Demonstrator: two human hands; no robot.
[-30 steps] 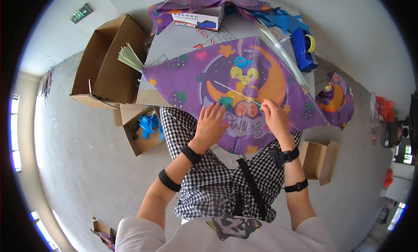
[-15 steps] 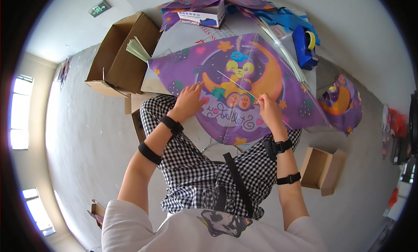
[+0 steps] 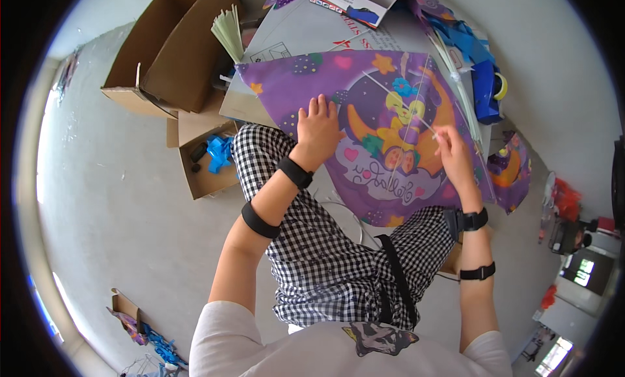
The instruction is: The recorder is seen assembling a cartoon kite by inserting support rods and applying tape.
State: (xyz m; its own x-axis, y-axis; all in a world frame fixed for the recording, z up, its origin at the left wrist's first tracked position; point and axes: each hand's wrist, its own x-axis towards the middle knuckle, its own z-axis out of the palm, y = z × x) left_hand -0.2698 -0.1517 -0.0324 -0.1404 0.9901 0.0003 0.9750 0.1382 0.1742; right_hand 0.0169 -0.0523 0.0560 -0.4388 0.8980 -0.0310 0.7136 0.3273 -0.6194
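A purple kite with a cartoon moon print lies spread over my lap and a flat grey card sheet. My left hand rests flat on the kite's left half, fingers spread. My right hand pinches a thin white rod that runs diagonally up and left across the kite's middle. A second thin rod crosses it near the cartoon figure. Both wrists and forearms wear black bands.
Open cardboard boxes stand at the upper left, one smaller box holding blue plastic parts. A bundle of pale rods sticks out by the boxes. Blue items and another small kite lie at the right.
The view has swung, so the kite sits higher and larger in frame. My left hand has slid left and flattened on the kite. My right hand keeps its pinch on the rod.
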